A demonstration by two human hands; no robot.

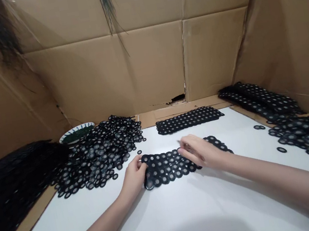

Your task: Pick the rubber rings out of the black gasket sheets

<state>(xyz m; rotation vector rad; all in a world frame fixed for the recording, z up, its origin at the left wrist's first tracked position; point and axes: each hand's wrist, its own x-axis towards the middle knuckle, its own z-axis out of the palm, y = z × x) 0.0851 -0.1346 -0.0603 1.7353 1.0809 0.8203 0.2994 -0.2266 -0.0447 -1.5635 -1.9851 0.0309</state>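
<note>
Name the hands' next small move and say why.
Probably a small pinch by the right hand at the far edge of the strip of black rings: it bends over that spot, while the left hand grips the strip's left end.

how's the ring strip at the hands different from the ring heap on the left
The ring strip has rings in neat rows; the ring heap is jumbled. The ring strip looks thin and low; the ring heap is mounded. The left hand holds the ring strip; no hand touches the ring heap. Both show dark rings with paler centres.
</note>
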